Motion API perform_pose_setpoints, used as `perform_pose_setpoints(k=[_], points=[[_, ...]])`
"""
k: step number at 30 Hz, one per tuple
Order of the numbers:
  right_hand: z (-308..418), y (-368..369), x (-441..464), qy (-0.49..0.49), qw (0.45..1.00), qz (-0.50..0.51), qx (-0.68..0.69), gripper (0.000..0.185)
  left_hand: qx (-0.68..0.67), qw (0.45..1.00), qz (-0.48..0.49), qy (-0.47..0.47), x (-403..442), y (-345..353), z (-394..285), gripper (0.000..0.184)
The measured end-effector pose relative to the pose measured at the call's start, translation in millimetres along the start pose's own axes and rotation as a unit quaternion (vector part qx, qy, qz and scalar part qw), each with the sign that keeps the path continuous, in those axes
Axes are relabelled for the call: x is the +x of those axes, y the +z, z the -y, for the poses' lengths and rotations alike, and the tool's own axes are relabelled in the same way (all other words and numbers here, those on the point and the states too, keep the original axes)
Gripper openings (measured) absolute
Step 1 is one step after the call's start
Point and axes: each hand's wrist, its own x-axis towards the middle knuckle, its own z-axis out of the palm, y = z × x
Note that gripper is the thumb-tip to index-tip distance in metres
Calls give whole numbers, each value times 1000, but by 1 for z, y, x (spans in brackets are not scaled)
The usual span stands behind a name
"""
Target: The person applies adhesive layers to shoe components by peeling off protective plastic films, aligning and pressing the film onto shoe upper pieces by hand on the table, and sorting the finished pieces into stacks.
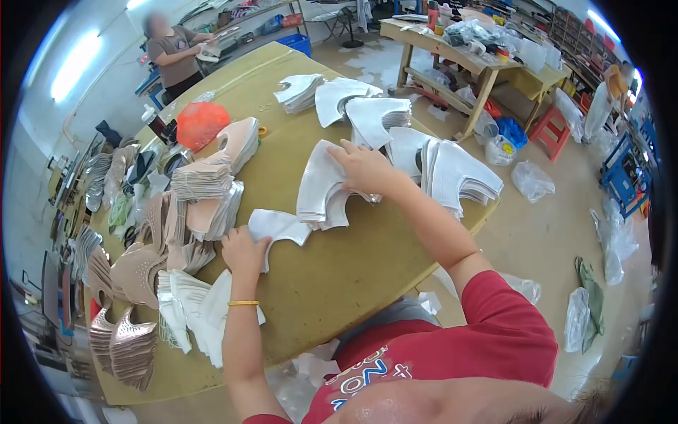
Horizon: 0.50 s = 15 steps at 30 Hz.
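Note:
My left hand, with a yellow band at the wrist, is at the left end of a single white curved piece that looks like a shoe upper. Its fingers and thumb are closed at the piece's edge. My right hand grips the right side of a stack of white curved pieces, its fingers over the top edge. Another white stack lies just beyond that hand, and a further stack is to its right. White folded pieces lie left of my left forearm.
Beige stacks, perforated tan pieces and metallic pieces cover the left of the yellowish table. Behind them is an orange bag. A person stands past the far edge. A cluttered workbench and red stool are right.

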Motion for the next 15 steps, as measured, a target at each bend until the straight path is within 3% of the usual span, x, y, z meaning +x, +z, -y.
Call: perform_pose_setpoints(k=[3,6,8,9,10,13,15], points=[[9,8,-7,-26,993,-85,-75,80,-100,992,-72,-5,2,7,8,49],[27,5,-17,-72,990,-125,-1,74,-298,940,-145,-77,-5,-11,5,39],[44,3,-28,-120,981,-123,92,71,-315,927,-203,-28,-14,-22,11,23],[56,2,-35,-144,969,-154,129,72,-448,874,-187,12,-24,-37,7,21],[71,0,-43,-178,952,-181,173,74,-420,887,-188,34,-36,-52,7,20],[106,-1,-63,-248,888,-53,385,78,-538,835,-69,94,-81,-77,-1,25],[118,9,-72,-162,868,106,457,78,-518,854,16,39,-100,-87,8,27]])
